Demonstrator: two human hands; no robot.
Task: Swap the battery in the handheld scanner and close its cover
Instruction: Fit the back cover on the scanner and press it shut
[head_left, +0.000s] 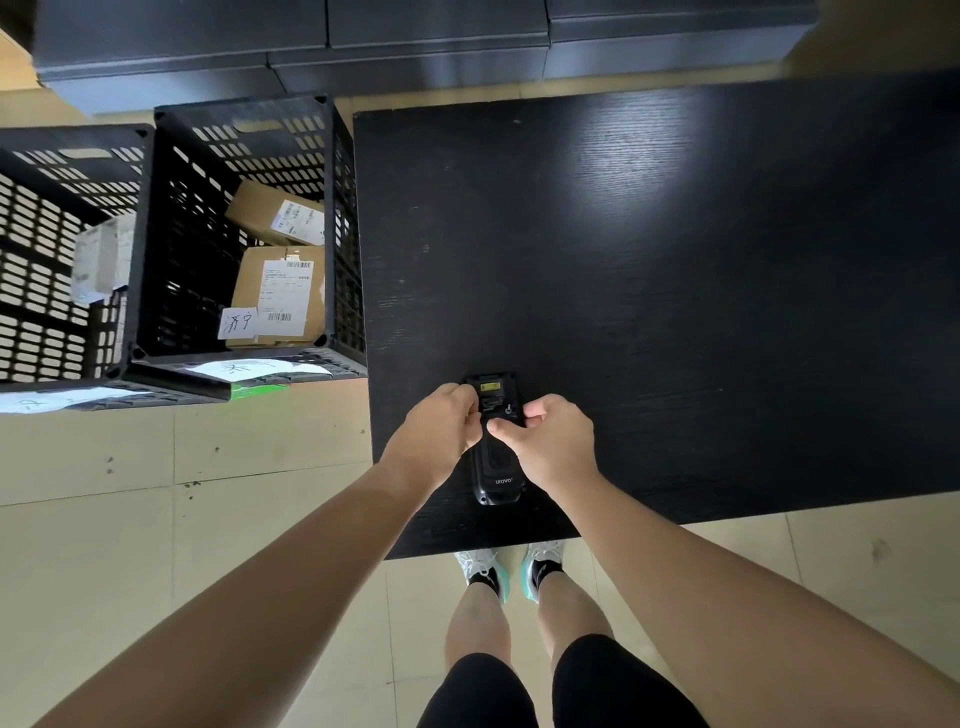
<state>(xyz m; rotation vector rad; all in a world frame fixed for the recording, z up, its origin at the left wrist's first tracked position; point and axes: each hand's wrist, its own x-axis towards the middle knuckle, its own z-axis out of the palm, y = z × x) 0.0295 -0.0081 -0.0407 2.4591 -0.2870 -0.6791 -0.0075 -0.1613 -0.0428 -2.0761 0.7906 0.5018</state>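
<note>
A black handheld scanner (497, 470) lies face down on the black table (675, 286), close to its near left corner. Its back cover shows a white brand word near the bottom and a small yellow label near the top. My left hand (435, 434) grips the scanner's left side, fingers curled at the upper part of the cover. My right hand (551, 441) holds the right side, thumb pressing on the back near a small latch with a lock mark. Whether the cover is lifted I cannot tell. No loose battery is visible.
Two black slotted crates (171, 234) stand on the floor left of the table; the nearer one holds cardboard parcels (280, 291) with labels. Dark boxes (415, 47) line the far side. My legs and shoes (511, 571) are at the table's near edge.
</note>
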